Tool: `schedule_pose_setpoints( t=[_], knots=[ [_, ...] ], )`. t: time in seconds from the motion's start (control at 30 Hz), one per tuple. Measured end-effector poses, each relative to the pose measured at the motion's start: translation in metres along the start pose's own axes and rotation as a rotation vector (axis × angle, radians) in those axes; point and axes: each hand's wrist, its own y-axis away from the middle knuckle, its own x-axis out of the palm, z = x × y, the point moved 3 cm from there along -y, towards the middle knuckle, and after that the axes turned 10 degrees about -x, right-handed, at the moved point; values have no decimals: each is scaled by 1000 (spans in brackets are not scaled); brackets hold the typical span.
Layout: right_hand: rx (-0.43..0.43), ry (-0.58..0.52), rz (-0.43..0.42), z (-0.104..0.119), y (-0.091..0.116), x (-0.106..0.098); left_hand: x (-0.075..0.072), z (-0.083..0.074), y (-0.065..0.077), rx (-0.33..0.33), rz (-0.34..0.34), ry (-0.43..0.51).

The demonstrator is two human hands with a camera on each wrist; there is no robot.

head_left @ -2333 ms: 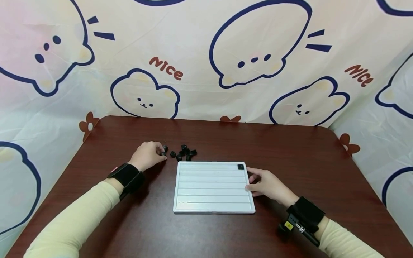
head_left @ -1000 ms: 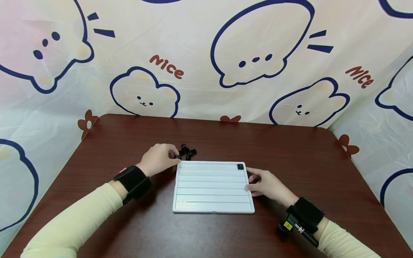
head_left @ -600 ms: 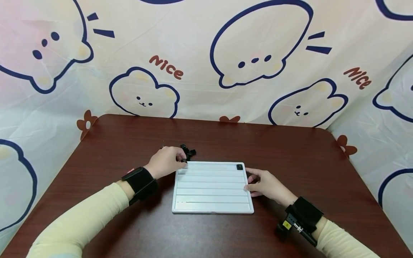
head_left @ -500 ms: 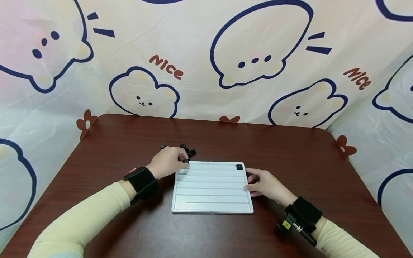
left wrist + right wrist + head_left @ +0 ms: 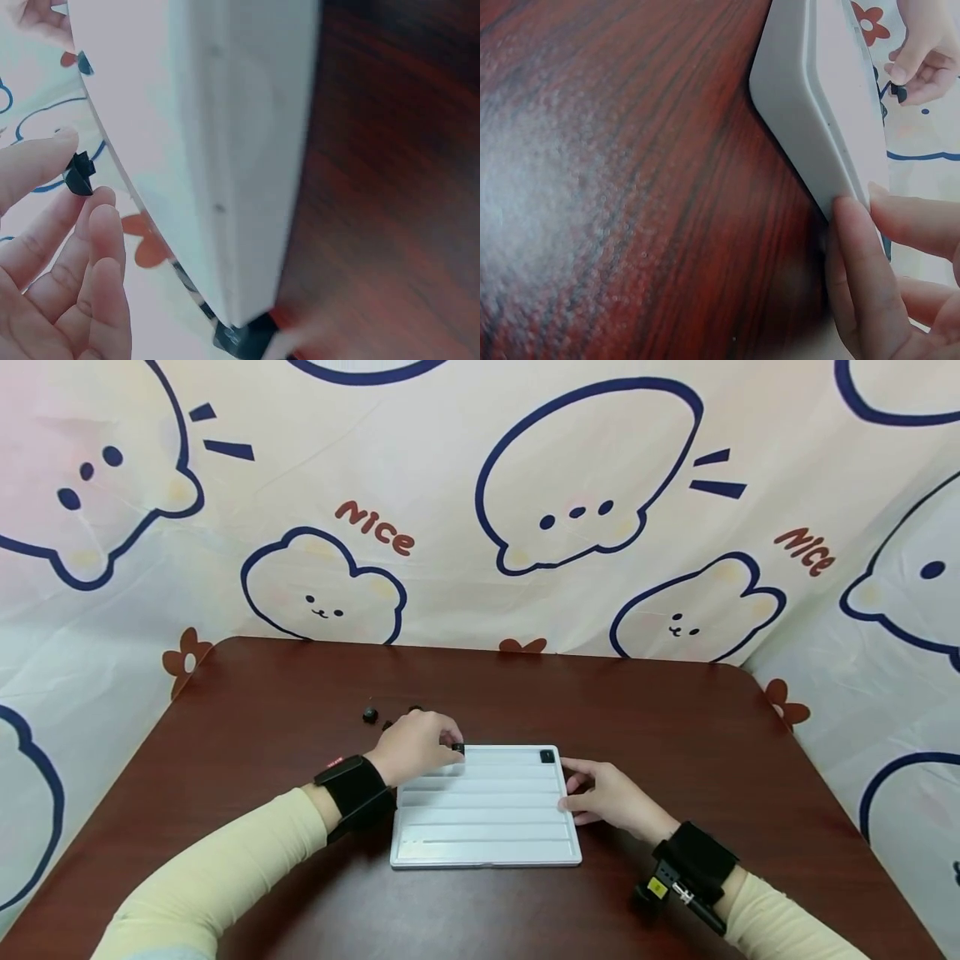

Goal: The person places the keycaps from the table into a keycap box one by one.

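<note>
My left hand (image 5: 416, 747) pinches a small black cap-shaped piece (image 5: 79, 174) between thumb and index finger, its other fingers loosely curled. In the head view it hovers over the top left part of a white ridged board (image 5: 480, 810). Along the board's right edge, my right hand (image 5: 611, 793) grips the rim between thumb and fingers. A black piece (image 5: 547, 757) sits in the board's top right corner. Behind the left hand lie loose black pieces (image 5: 370, 716), partly hidden by it. Whether the held piece touches the board I cannot tell.
The board lies flat on a dark brown wooden table (image 5: 480, 914). A patterned curtain (image 5: 450, 460) hangs behind and at both sides. Black bands (image 5: 358, 793) with devices are strapped round both wrists.
My left hand has moved right from the loose pieces, picking one up and carrying it over the board's top edge. The right hand keeps its hold. The head view has shifted slightly.
</note>
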Motion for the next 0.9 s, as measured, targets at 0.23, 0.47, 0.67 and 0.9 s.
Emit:
schedule_pose_setpoints(
  t=[0.23,0.47,0.67,0.9],
  knots=[
    [7,-5,-3,-2,1,2,6,-13,-3,44,14,-7],
    [11,-1,-14,0,2,0,12,-25,-10,92,22,-23],
    [26,-8,-24,0,2,0,18,-33,-15,98,32,-36],
    [23,6,-20,0,1,1,22,-41,-18,101,45,-45]
  ],
)
